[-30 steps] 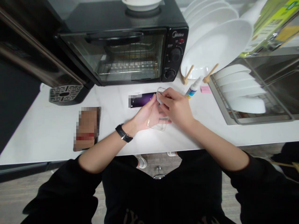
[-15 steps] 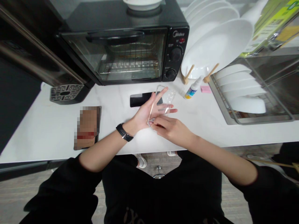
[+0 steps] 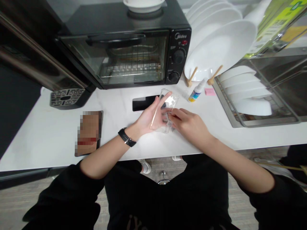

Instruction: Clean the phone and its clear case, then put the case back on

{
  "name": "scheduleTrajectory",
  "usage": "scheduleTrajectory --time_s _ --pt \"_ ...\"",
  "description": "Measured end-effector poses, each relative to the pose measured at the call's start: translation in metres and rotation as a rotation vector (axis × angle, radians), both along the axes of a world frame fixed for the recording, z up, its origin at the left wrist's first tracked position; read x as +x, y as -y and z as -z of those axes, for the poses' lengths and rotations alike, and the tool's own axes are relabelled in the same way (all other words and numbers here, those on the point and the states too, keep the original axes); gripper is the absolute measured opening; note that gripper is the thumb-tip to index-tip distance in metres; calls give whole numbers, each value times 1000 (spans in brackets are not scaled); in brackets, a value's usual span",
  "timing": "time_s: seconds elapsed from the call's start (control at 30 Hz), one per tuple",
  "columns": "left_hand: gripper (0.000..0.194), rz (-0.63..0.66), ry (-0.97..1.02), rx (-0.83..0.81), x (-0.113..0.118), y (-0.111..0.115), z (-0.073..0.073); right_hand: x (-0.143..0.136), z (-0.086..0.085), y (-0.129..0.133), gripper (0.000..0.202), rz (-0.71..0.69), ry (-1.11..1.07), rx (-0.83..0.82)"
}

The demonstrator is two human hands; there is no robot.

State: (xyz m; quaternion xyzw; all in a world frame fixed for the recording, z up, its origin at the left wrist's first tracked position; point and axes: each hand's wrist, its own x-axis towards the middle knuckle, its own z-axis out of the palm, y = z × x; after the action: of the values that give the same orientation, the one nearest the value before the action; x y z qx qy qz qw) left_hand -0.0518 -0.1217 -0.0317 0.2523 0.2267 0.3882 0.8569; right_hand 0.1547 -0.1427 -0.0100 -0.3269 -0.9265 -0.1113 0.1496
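Note:
A clear phone case (image 3: 170, 101) lies across the palm and fingers of my left hand (image 3: 150, 116), which supports it with the thumb along one edge. The fingers of my right hand (image 3: 188, 123) are pinched together over the inside of the case. A small pale, crumpled bit shows at those fingertips, mostly hidden, so its kind is unclear. Behind the left hand a black phone (image 3: 141, 103) lies flat on the white counter (image 3: 115, 127), partly covered by the case and fingers. A small white spray bottle (image 3: 197, 92) with a blue and yellow label stands to the right.
A black toaster oven (image 3: 134, 57) stands at the back. White plates (image 3: 223, 48) lean in a wooden rack beside it. A metal dish rack (image 3: 230, 111) is at the right. Also there are a pink block (image 3: 210, 92), a blurred-out flat object (image 3: 88, 132) and a black drip tray (image 3: 68, 97).
My right hand has slid right and slightly up across the case, from its lower left corner toward its right side. My left hand keeps holding the case in nearly the same place.

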Motion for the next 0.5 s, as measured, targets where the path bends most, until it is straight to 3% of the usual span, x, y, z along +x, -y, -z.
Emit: scheduleTrajectory --time_s 0.2,0.37,0.5 --pt "68 46 -30 -37 -1 -2 1 8 1 -40 26 196 -167 4" --pt "70 64 -37 -21 -2 -4 4 3 10 -51 27 162 -308 -8" --pt "72 118 1 -44 -1 -5 8 -10 7 -51 33 123 -359 -36"
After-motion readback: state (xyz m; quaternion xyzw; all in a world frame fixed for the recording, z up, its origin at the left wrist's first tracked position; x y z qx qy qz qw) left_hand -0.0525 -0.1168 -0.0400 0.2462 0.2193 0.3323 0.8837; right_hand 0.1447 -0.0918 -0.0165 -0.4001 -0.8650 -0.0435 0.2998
